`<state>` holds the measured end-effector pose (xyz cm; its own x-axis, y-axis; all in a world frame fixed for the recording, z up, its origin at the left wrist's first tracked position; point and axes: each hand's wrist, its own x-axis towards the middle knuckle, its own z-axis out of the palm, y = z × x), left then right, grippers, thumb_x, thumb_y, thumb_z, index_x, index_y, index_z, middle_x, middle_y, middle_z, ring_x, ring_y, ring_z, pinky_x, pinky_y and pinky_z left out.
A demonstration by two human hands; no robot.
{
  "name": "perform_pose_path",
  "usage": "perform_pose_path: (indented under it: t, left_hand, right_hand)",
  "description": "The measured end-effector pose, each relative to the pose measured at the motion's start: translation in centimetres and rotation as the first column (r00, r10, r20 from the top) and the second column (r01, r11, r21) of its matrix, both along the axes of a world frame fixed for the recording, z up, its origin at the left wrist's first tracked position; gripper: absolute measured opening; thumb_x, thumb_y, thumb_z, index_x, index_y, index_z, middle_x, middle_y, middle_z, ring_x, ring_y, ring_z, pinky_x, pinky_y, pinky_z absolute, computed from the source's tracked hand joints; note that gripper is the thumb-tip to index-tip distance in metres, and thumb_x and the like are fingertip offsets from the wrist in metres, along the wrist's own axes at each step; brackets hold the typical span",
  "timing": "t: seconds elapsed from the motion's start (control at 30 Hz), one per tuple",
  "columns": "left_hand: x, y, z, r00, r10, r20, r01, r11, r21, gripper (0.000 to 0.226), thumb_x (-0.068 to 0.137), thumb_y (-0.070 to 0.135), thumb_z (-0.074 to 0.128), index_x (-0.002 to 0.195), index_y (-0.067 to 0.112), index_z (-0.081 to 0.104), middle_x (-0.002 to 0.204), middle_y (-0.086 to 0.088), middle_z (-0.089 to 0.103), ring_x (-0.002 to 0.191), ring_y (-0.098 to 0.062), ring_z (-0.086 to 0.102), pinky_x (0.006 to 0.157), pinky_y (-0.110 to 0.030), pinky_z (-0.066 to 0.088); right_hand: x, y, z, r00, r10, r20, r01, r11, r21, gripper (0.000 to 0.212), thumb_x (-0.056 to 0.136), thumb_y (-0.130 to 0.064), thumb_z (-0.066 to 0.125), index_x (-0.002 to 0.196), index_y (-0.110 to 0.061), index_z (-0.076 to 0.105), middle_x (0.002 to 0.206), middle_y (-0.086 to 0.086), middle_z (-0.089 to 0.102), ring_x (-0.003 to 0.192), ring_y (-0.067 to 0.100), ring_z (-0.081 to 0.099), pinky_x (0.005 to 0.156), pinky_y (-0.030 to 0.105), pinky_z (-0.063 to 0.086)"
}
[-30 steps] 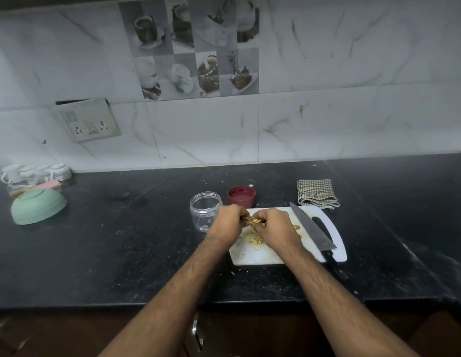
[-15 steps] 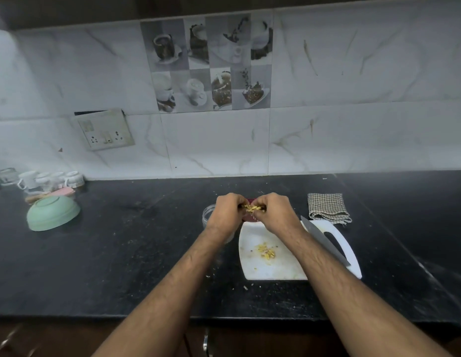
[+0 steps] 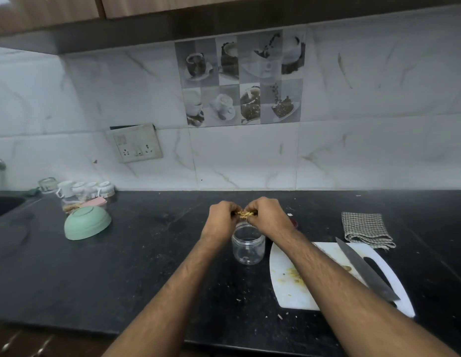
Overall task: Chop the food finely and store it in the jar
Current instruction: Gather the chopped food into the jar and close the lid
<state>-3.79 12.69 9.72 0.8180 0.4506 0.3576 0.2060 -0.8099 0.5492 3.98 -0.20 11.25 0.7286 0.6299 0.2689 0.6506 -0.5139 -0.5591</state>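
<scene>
You have two hands up: left hand (image 3: 223,217) and right hand (image 3: 269,215), one pinch of chopped food (image 3: 244,214) between them. One clear jar (image 3: 248,248), one dark red lid (image 3: 294,223) mostly hidden behind your right wrist. One white cutting board (image 3: 283,292) with one knife (image 3: 366,270) on it, plus scattered yellow bits (image 3: 292,274), too small to count. One checked cloth (image 3: 366,229). One green bowl (image 3: 87,222), upside down. About four white cups (image 3: 85,189) at the back left, blurred, so count is rough. One switch plate (image 3: 135,143) on the wall.
</scene>
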Motion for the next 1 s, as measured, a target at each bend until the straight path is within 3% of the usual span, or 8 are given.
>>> perform_pose_path:
  t: [0.2, 0.37, 0.43, 0.53, 0.67, 0.8, 0.9, 1.0]
  left_hand:
    - [0.6, 0.8, -1.9, 0.998, -0.013, -0.069, 0.011, 1.000, -0.024, 0.015, 0.092, 0.004, 0.069, 0.102, 0.012, 0.078, 0.092, 0.000, 0.075, 0.084, -0.010, 0.067, 0.080, -0.025, 0.055]
    - [1.4, 0.2, -3.0, 0.996, -0.027, -0.085, 0.026, 1.000, -0.014, 0.017, 0.091, 0.002, 0.069, 0.102, 0.012, 0.077, 0.090, 0.004, 0.071, 0.076, -0.003, 0.061, 0.066, -0.011, 0.044]
    - [1.7, 0.0, -3.2, 0.997, -0.029, -0.075, 0.028, 0.999, -0.021, 0.022, 0.089, -0.002, 0.068, 0.105, 0.012, 0.075, 0.095, 0.002, 0.072, 0.079, -0.004, 0.062, 0.070, -0.013, 0.047]
    - [1.9, -0.1, -3.3, 0.997, -0.030, -0.068, 0.027, 0.999, -0.042, 0.025, 0.088, -0.002, 0.071, 0.108, 0.013, 0.073, 0.099, 0.002, 0.071, 0.085, -0.006, 0.064, 0.080, -0.022, 0.056]
    - [1.7, -0.2, -3.4, 0.998, -0.030, -0.048, 0.028, 0.998, -0.048, 0.030, 0.085, 0.001, 0.076, 0.110, 0.018, 0.072, 0.101, 0.005, 0.071, 0.089, -0.008, 0.066, 0.084, -0.027, 0.057]
    - [1.3, -0.6, -3.6, 1.000, 0.017, 0.019, -0.016, 0.999, -0.033, 0.024, 0.087, 0.001, 0.071, 0.097, 0.023, 0.071, 0.089, 0.009, 0.070, 0.081, -0.008, 0.066, 0.075, -0.030, 0.059]
    - [0.9, -0.7, -3.5, 0.998, 0.053, 0.035, -0.051, 0.998, -0.039, 0.021, 0.090, 0.005, 0.068, 0.091, 0.025, 0.069, 0.084, 0.010, 0.069, 0.077, -0.005, 0.067, 0.073, -0.036, 0.062]
    - [0.7, -0.9, -3.3, 0.999, 0.045, 0.028, -0.044, 0.998, -0.046, 0.013, 0.094, 0.009, 0.067, 0.098, 0.020, 0.073, 0.091, 0.007, 0.072, 0.082, -0.008, 0.067, 0.079, -0.039, 0.061]
  right_hand:
    - [0.5, 1.1, -2.1, 0.999, -0.013, -0.035, 0.011, 0.999, -0.048, 0.017, 0.089, -0.010, 0.073, 0.103, -0.019, 0.078, 0.092, -0.004, 0.074, 0.078, 0.007, 0.066, 0.073, 0.026, 0.055]
    - [1.0, 1.1, -2.8, 1.000, -0.027, -0.006, 0.026, 0.992, -0.122, 0.020, 0.090, -0.004, 0.069, 0.101, -0.019, 0.076, 0.094, -0.001, 0.074, 0.083, 0.013, 0.068, 0.079, 0.034, 0.059]
    - [1.3, 1.2, -2.9, 1.000, -0.024, 0.011, 0.026, 0.987, -0.158, 0.025, 0.089, 0.001, 0.066, 0.099, -0.019, 0.075, 0.091, -0.002, 0.073, 0.081, 0.013, 0.068, 0.079, 0.037, 0.060]
    - [1.5, 1.2, -2.8, 0.999, -0.011, 0.030, 0.017, 0.978, -0.210, 0.029, 0.088, 0.005, 0.065, 0.104, -0.019, 0.072, 0.094, -0.001, 0.073, 0.082, 0.015, 0.068, 0.077, 0.036, 0.060]
    - [1.6, 1.0, -2.6, 0.998, -0.003, 0.061, 0.017, 0.973, -0.232, 0.041, 0.086, 0.010, 0.065, 0.112, -0.021, 0.071, 0.096, 0.000, 0.072, 0.082, 0.015, 0.067, 0.075, 0.033, 0.059]
    - [1.4, 0.9, -2.8, 0.998, -0.024, 0.058, 0.035, 0.980, -0.195, 0.044, 0.089, 0.010, 0.060, 0.120, -0.020, 0.070, 0.107, 0.003, 0.072, 0.089, 0.017, 0.068, 0.078, 0.034, 0.059]
    - [1.4, 0.8, -3.0, 0.997, -0.042, 0.060, 0.049, 0.990, -0.129, 0.032, 0.093, -0.003, 0.066, 0.122, -0.017, 0.068, 0.113, 0.003, 0.071, 0.094, 0.016, 0.067, 0.083, 0.033, 0.058]
    - [1.1, 0.7, -2.9, 0.999, -0.043, 0.018, 0.045, 0.995, -0.095, 0.010, 0.093, -0.015, 0.071, 0.102, -0.018, 0.071, 0.098, -0.002, 0.071, 0.085, 0.010, 0.065, 0.080, 0.031, 0.057]
